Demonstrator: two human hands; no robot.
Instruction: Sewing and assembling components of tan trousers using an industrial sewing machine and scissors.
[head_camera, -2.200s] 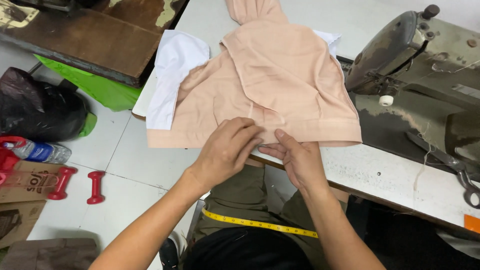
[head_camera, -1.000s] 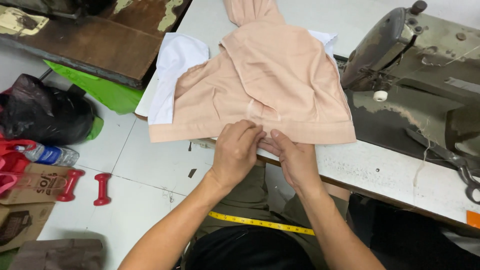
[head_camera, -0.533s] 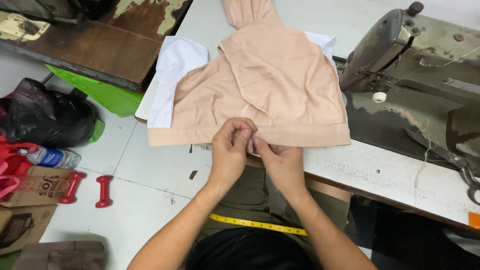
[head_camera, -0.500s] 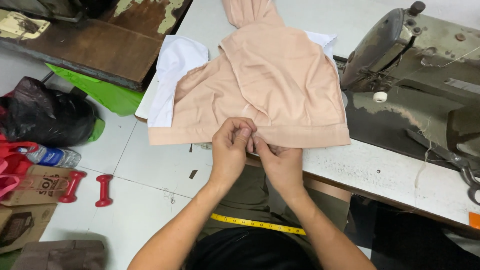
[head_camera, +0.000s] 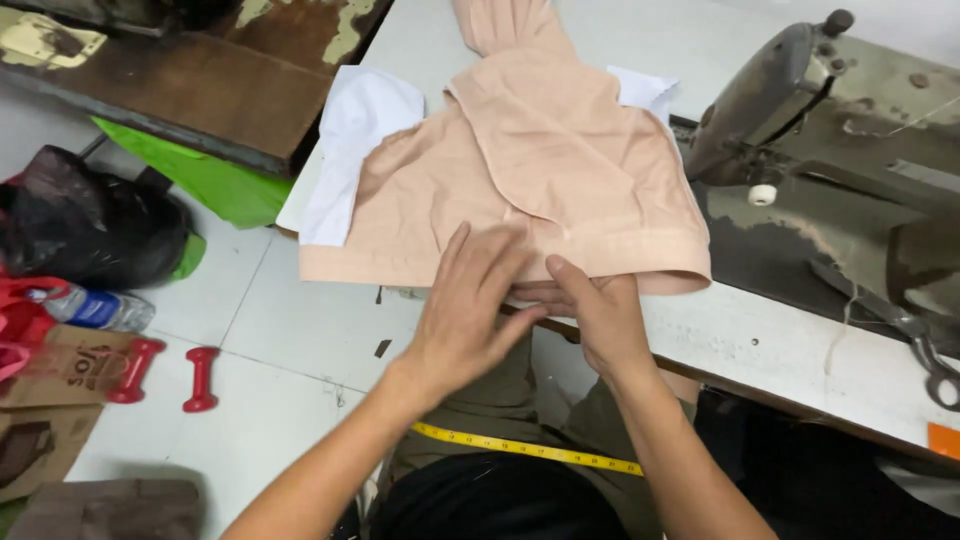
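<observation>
left hand (head_camera: 470, 310) has opened flat onto the peach garment (head_camera: 540, 190).

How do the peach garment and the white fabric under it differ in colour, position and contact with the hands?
The peach garment is pinkish-beige, while the white fabric is plain white. The peach garment lies on top; the white fabric lies beneath it and shows only at the edges. The left hand and right hand press the peach garment's hem, not the white fabric. Both lie flat on the white table.

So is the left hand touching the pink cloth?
Touching. The head view shows the left hand lying flat on the pink cloth near its lower edge, fingers spread on the fabric, next to the right hand.
</observation>
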